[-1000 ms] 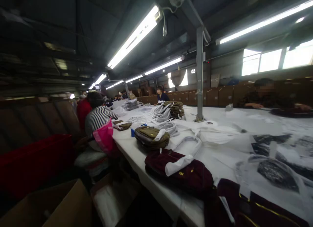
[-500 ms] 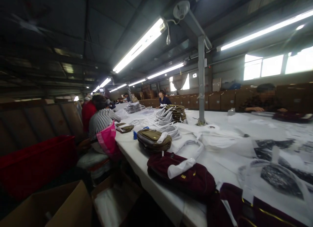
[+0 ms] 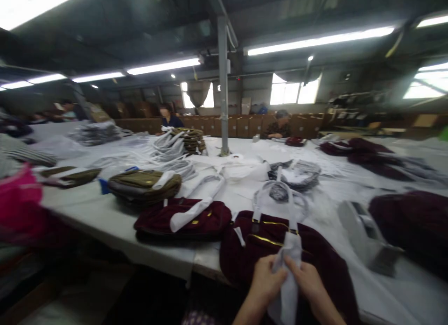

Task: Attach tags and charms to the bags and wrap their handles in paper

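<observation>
At the bottom of the view my left hand [image 3: 265, 283] and my right hand [image 3: 308, 282] pinch a white paper-wrapped handle [image 3: 289, 264] between them. The handle belongs to a dark maroon velvet bag [image 3: 276, 250] with gold zips that lies at the near edge of the long white table [image 3: 105, 213]. Both hands have their fingers closed on the white wrapping. A second maroon bag [image 3: 185, 217] with a white-wrapped handle lies just left of it, and an olive bag [image 3: 143, 185] lies beyond that.
A grey tape dispenser [image 3: 364, 234] stands at the right beside more maroon bags [image 3: 413, 222]. Stacks of olive bags [image 3: 191, 139] and white handles sit mid-table by a steel post [image 3: 222, 87]. Seated people work at the far side, a pink blur [image 3: 19, 203] is at the left.
The view has swung right and down. My two hands and the maroon bag in front of me have come into sight, and the seated people at the left have slid out to the edge.
</observation>
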`<state>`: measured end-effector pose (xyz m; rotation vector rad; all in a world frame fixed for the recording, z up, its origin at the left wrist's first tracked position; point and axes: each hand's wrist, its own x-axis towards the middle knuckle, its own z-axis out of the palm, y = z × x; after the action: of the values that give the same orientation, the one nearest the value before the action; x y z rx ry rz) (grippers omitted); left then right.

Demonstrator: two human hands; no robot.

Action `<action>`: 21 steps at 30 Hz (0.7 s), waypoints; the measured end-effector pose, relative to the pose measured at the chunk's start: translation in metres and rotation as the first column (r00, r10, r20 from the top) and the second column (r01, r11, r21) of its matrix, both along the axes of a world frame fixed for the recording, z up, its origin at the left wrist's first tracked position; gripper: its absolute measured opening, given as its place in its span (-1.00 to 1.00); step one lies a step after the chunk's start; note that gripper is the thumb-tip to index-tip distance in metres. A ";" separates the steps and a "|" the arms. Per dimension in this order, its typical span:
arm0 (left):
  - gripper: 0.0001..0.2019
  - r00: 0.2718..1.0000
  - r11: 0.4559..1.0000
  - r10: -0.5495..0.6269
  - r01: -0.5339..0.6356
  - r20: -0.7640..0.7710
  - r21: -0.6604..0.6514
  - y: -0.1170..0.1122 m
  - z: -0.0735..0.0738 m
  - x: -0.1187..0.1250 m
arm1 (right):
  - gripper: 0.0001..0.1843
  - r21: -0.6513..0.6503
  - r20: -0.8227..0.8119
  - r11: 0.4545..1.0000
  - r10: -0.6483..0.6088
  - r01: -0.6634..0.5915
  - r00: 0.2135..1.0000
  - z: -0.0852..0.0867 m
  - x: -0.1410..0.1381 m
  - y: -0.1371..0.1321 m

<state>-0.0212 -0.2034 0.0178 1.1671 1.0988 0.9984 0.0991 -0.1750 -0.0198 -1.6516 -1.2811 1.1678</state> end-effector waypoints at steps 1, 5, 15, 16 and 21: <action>-0.65 0.998 0.998 0.040 -0.038 -0.043 0.052 -0.001 -0.002 -0.001 | -0.61 -0.017 0.018 0.999 -0.040 0.040 0.999 -0.001 0.011 -0.006; -0.67 0.952 0.975 0.176 -0.134 -0.250 0.177 -0.005 -0.014 0.001 | -0.55 0.010 0.060 0.995 -0.095 0.095 0.994 0.000 0.015 -0.011; -0.63 0.866 0.925 0.233 -0.056 -0.443 0.376 -0.025 -0.009 0.011 | -0.56 0.063 0.161 0.993 -0.108 0.099 0.981 -0.005 0.011 -0.009; -0.63 0.848 0.920 0.233 -0.033 -0.475 0.392 -0.027 -0.009 0.011 | -0.57 0.047 0.115 0.993 -0.117 0.112 0.986 -0.005 0.011 -0.009; -0.61 0.675 0.876 0.253 0.143 -0.693 0.460 -0.036 -0.012 0.010 | -0.59 -0.058 -0.001 0.988 -0.145 0.145 0.989 0.000 0.008 -0.009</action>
<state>-0.0111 -0.2395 0.0056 2.0878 1.5761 0.8732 0.1068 -0.1838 -0.0198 -1.7523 -1.1130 1.1295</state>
